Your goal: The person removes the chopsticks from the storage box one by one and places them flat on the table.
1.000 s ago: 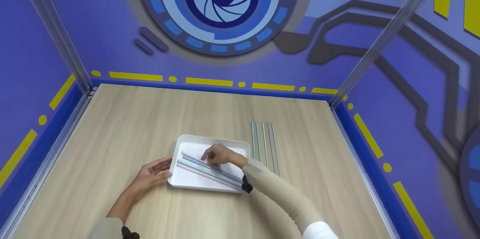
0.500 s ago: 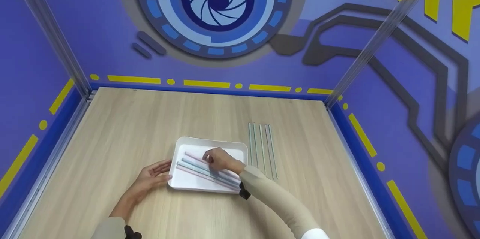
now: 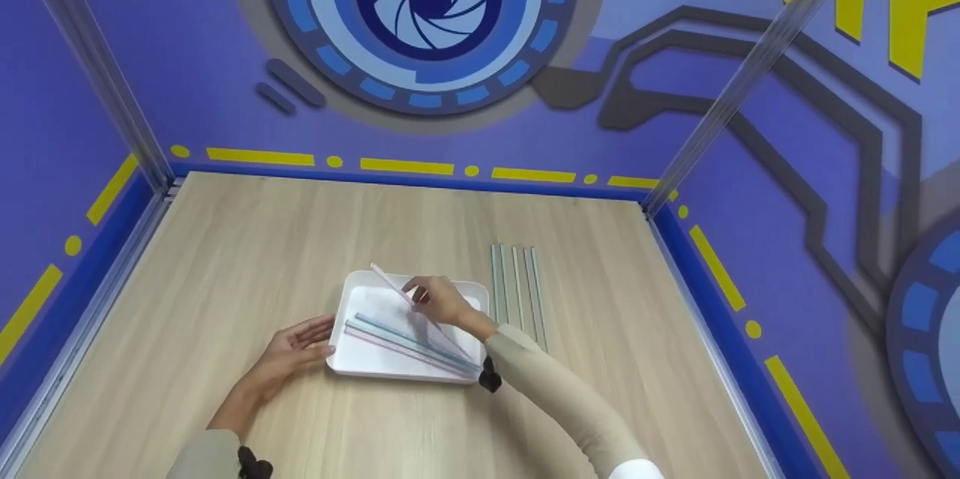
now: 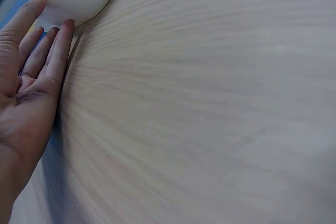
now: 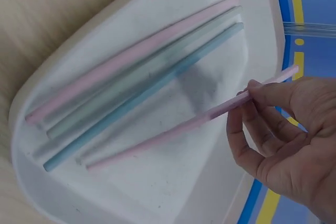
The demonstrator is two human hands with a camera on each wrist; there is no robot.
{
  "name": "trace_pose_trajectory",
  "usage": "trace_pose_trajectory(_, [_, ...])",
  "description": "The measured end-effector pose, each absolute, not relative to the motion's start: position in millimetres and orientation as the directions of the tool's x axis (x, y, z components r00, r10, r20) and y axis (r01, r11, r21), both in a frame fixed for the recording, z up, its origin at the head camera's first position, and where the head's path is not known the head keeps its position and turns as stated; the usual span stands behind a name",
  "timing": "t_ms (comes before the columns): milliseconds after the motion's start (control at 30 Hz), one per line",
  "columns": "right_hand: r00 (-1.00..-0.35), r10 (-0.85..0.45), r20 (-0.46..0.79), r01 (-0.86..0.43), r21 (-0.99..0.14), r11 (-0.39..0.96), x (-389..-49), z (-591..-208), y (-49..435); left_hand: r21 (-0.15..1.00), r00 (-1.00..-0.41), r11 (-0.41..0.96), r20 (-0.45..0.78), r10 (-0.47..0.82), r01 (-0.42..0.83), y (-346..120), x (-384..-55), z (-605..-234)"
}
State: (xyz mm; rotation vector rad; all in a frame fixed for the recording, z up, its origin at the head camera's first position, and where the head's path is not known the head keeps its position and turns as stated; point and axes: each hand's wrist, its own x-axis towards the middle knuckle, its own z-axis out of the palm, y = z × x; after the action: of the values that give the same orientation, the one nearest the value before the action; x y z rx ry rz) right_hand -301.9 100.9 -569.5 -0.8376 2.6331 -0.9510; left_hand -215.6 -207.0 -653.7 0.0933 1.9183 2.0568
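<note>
In the right wrist view, my right hand (image 5: 286,135) pinches a pink straw (image 5: 157,138) between thumb and fingertips. That straw is tilted, its far end raised over the rim and its near end low in the white tray (image 3: 367,355). Beneath it in the tray lie a blue straw (image 5: 142,98), a pale green straw (image 5: 142,74) and another pink straw (image 5: 131,52), side by side at a slant. My left hand (image 3: 283,359) touches the tray's left end, fingers nearly straight and thumb at the rim; the left wrist view shows its fingertips against the tray wall.
Right of the tray, several pale straws (image 3: 519,284) lie in a spaced row on the wooden table (image 3: 300,239), partly behind the right forearm. Purple panels (image 3: 187,73) with metal posts (image 3: 720,118) bound the table at the back and sides.
The right hand has lifted one pink straw's far end off the tray floor, away from the other straws. The left hand stays at the tray's left end. The head view has shifted slightly.
</note>
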Motion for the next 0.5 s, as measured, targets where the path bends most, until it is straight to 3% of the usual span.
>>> trace_pose_trajectory(233, [-0.885,-0.462,-0.059,-0.210,-0.834,0.510,-310.4,-550.3,112.0,0.987,-0.940,-0.042,-0.132,0.316,-0.153,-210.1,-218.0,-652.1])
trace_pose_trajectory(500, [-0.918,-0.388,-0.076,-0.080,-0.926,0.369,-315.5,-534.7,137.9,0.985,-0.935,-0.044,-0.141,0.326,-0.164,-210.3,-211.9,-653.7])
